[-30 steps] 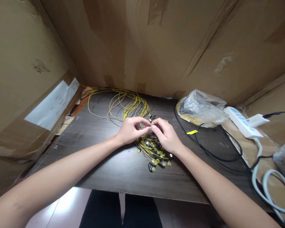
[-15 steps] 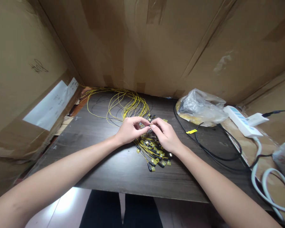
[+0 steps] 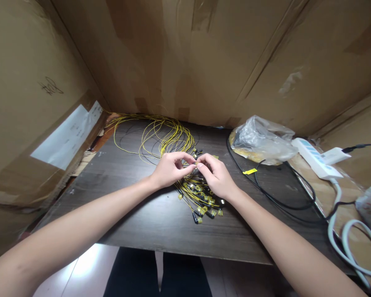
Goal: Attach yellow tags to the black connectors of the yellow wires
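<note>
A bundle of thin yellow cables (image 3: pixel 160 138) loops over the far part of a dark wooden table (image 3: pixel 136 214). Their ends, with small black connectors and yellow tags (image 3: pixel 202 202), lie in a heap at the middle. My left hand (image 3: pixel 170 170) and my right hand (image 3: pixel 217 176) meet fingertip to fingertip just above that heap. Both pinch the same small cable end between thumb and fingers. The piece itself is mostly hidden by my fingers.
Cardboard walls (image 3: pixel 204 62) enclose the table on the left, back and right. A crumpled clear plastic bag (image 3: pixel 262 138) lies at the right rear beside a white power strip (image 3: pixel 315 159). A black cord (image 3: pixel 281 194) with a yellow tag (image 3: pixel 250 171) and thick white cable (image 3: pixel 349 243) run along the right.
</note>
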The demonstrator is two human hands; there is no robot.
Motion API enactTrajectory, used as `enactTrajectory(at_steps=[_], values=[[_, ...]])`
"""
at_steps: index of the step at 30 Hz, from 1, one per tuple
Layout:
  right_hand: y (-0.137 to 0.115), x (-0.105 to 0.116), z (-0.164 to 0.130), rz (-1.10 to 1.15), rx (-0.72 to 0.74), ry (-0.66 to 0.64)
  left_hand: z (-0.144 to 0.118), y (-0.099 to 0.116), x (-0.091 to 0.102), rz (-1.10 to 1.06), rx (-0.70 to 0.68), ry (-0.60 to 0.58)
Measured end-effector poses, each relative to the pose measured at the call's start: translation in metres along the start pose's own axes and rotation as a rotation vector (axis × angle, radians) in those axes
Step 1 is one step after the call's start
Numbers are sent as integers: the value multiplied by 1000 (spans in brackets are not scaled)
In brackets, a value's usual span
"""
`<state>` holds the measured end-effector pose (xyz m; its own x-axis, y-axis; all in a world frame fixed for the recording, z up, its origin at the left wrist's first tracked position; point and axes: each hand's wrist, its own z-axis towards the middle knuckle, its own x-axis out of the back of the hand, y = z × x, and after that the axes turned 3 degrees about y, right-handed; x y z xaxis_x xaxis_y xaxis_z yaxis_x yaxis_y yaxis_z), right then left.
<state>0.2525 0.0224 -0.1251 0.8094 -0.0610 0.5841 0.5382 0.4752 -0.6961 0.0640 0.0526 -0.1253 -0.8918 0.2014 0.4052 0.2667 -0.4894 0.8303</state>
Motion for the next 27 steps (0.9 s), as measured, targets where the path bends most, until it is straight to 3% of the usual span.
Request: enactTrajectory(at_steps=[10,19,27], values=[[0,-2,0,53,-18,65,1,-2,0,-32,21,7],[3,0,1,-47,72,24,-1,-4,0,33,-78,-4],[3,0,1,-63,84,12,-2,-7,-1,79,-48,-1]])
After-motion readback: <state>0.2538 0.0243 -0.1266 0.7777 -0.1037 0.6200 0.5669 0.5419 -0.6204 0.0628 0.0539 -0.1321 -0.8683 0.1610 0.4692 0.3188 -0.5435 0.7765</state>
